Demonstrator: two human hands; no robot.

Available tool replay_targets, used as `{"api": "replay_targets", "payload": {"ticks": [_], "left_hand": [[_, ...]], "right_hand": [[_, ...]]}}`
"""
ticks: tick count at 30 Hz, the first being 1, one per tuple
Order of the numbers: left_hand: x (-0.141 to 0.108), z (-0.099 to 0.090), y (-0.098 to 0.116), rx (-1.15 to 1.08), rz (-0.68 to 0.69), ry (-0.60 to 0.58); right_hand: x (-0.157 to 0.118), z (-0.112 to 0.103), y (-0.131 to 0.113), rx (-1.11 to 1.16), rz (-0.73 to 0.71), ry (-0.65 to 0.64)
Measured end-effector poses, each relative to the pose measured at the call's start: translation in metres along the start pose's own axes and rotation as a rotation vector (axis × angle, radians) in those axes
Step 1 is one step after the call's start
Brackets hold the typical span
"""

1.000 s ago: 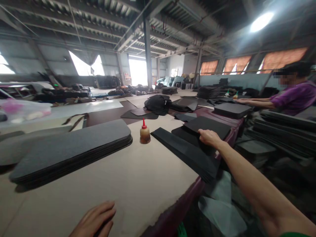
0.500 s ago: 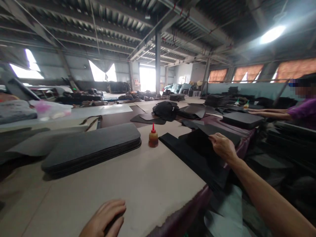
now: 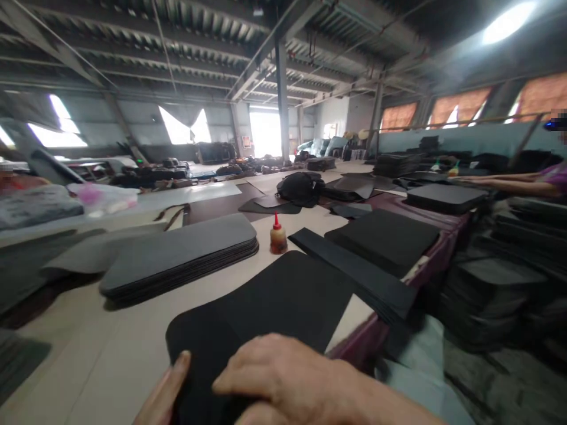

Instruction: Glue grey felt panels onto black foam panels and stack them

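Note:
A black flat panel (image 3: pixel 266 295) with rounded corners lies before me on the cream-covered table. At its near left edge is my left hand (image 3: pixel 160 392), one digit lapping over the edge; its other fingers are hidden. My right hand (image 3: pixel 283 378) rests over the near part of the panel, fingers loosely bent and slightly apart. Just beyond stands a small glue bottle (image 3: pixel 278 237) with a red nozzle. To its left sits a thick stack of grey-black panels (image 3: pixel 177 254). On the right lie a long dark strip stack (image 3: pixel 354 274) and a pile of black panels (image 3: pixel 385 239).
A black bag-like bundle (image 3: pixel 300 189) lies farther back. Grey sheets (image 3: pixel 93 251) spread at the left. At the right, a co-worker's arms (image 3: pixel 509 180) reach over the table near another panel stack (image 3: pixel 445 196). Dark stacks (image 3: pixel 496 283) stand beyond the table's right edge.
My right hand has come from the right-hand pile to the near middle, bringing a black panel. My left hand has shifted left and now touches that panel's edge. The view turned slightly.

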State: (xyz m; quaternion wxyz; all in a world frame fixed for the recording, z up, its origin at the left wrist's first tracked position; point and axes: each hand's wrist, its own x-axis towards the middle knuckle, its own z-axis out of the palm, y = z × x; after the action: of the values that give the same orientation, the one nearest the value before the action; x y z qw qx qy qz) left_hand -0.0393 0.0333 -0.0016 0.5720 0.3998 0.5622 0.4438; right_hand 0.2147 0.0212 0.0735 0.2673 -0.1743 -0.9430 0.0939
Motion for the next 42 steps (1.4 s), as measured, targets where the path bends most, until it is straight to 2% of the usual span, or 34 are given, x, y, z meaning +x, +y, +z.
{"api": "replay_targets", "payload": {"ticks": [1,3,5,8,10,13,18,22,27,34,38,42], "left_hand": [[-0.007,0.005,0.004,-0.076,-0.072,-0.009],[-0.017,0.014,0.011,-0.138,-0.110,-0.036],[-0.020,0.020,0.014,-0.097,-0.044,-0.026],[-0.018,0.015,0.014,-0.034,0.036,0.019],[-0.015,0.002,0.017,-0.033,0.046,0.043],[-0.011,-0.026,0.026,-0.027,0.052,0.103],[-0.003,-0.070,0.032,0.083,0.009,0.284],[0.002,-0.090,0.026,0.225,0.101,0.348],[0.007,-0.103,0.017,0.446,0.228,0.406],[0.012,-0.111,0.014,0.462,0.245,0.449],[0.011,-0.108,0.015,0.750,0.268,0.528],[0.009,-0.105,0.012,0.987,0.377,0.557]], "right_hand": [[-0.008,-0.003,0.010,0.013,0.127,0.060],[-0.031,-0.010,0.039,-0.039,0.400,0.172],[-0.060,-0.012,0.070,-0.198,0.595,0.240],[-0.106,-0.004,0.105,-0.464,0.768,0.230],[-0.131,0.006,0.110,-0.543,0.734,0.210],[-0.147,0.019,0.095,-0.519,0.596,0.152],[-0.126,0.033,0.065,-0.405,0.498,0.070],[-0.102,0.039,0.067,-0.354,0.491,0.043],[-0.091,0.043,0.072,-0.349,0.472,0.052],[-0.093,0.047,0.064,-0.386,0.457,0.082],[-0.091,0.046,0.061,-0.381,0.482,0.078],[-0.090,0.046,0.060,-0.375,0.492,0.087]]}}
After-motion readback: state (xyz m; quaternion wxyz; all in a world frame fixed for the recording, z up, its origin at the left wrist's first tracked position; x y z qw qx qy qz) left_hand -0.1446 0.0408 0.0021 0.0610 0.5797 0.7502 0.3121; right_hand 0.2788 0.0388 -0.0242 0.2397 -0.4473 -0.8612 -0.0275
